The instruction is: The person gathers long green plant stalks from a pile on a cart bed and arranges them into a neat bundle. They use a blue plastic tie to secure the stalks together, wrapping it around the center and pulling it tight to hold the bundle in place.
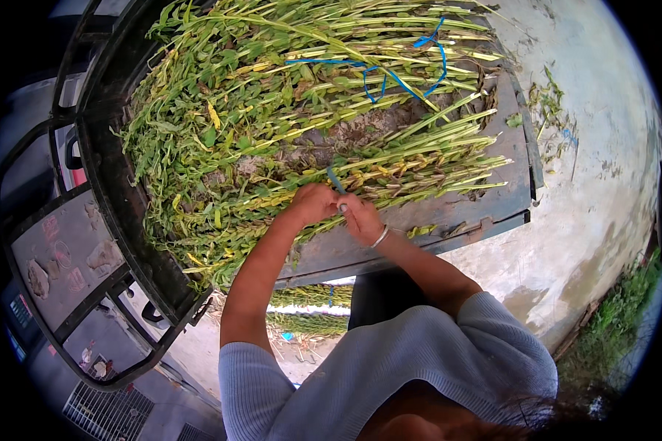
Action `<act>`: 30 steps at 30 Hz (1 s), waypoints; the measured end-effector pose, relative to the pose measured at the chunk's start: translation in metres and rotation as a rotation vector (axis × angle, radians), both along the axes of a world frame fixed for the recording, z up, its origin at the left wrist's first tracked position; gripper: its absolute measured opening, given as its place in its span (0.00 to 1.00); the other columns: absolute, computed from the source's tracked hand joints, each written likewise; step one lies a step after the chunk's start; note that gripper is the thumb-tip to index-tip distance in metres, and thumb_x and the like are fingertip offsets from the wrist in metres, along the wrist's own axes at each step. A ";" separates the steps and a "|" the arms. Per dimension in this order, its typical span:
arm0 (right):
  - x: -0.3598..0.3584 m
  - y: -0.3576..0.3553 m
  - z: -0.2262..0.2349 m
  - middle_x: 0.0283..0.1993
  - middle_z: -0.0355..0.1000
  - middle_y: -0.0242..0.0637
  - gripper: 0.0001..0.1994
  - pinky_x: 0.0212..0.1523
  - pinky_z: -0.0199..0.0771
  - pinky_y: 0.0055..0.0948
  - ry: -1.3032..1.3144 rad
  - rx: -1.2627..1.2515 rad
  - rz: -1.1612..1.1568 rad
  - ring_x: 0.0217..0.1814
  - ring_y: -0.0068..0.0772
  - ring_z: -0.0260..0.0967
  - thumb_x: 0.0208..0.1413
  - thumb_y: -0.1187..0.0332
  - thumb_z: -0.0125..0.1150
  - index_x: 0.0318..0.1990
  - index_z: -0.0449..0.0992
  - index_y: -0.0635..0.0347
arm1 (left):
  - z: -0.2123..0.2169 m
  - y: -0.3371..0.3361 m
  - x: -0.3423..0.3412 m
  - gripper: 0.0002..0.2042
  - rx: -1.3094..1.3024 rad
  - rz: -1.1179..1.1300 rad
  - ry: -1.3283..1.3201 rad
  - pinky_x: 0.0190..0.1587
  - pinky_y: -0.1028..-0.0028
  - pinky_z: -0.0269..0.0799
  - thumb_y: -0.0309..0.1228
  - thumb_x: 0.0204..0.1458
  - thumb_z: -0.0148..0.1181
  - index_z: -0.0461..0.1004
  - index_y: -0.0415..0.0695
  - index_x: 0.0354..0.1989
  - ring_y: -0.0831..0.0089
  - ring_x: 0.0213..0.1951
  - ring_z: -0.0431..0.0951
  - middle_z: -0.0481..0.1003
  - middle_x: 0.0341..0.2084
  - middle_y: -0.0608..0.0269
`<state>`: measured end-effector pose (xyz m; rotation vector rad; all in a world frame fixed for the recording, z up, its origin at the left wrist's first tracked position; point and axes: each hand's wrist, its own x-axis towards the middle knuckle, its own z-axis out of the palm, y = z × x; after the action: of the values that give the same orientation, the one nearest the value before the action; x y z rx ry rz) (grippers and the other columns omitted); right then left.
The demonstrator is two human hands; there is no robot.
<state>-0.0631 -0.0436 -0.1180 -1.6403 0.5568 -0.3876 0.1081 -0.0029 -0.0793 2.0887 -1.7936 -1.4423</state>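
Observation:
On the truck bed lies a near bundle of cut leafy stalks with pods along them, resembling sesame. A blue tie strip passes over this bundle, and its lower end runs into my fingers. My left hand is closed on the strip at the bundle's near side. Beside it, my right hand, with a bracelet at the wrist, pinches the strip too; the two hands touch or nearly touch. The ends of the strip are hidden by my fingers.
More stalks cover the far part of the dark metal truck bed, with loose blue strips on them. A black rail frame rises at the left. Tied stalks lie on the ground below, and pale concrete extends right.

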 end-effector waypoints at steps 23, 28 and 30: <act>-0.026 0.027 0.010 0.30 0.63 0.44 0.07 0.24 0.71 0.35 0.023 -0.746 0.309 0.31 0.41 0.67 0.40 0.71 0.51 0.27 0.66 0.66 | -0.023 -0.004 -0.003 0.14 0.320 0.093 0.359 0.23 0.72 0.64 0.42 0.43 0.59 0.75 0.44 0.17 0.71 0.18 0.70 0.71 0.13 0.63; -0.025 0.033 0.012 0.31 0.65 0.46 0.09 0.19 0.71 0.32 0.157 -0.791 0.362 0.31 0.41 0.67 0.38 0.70 0.53 0.26 0.67 0.67 | -0.008 -0.002 -0.017 0.13 0.188 0.090 0.114 0.20 0.75 0.61 0.37 0.44 0.62 0.74 0.41 0.15 0.79 0.15 0.66 0.69 0.10 0.68; -0.024 0.041 0.011 0.31 0.65 0.45 0.08 0.20 0.70 0.34 0.178 -0.769 0.304 0.32 0.41 0.67 0.42 0.70 0.51 0.27 0.68 0.67 | -0.004 0.005 -0.023 0.12 0.124 0.125 0.081 0.19 0.76 0.60 0.36 0.43 0.63 0.74 0.40 0.15 0.80 0.14 0.66 0.69 0.09 0.68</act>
<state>-0.0876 -0.0025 -0.1071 -2.4791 0.2840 -0.2380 0.0853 0.0021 -0.0834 2.1216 -1.5526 -1.6170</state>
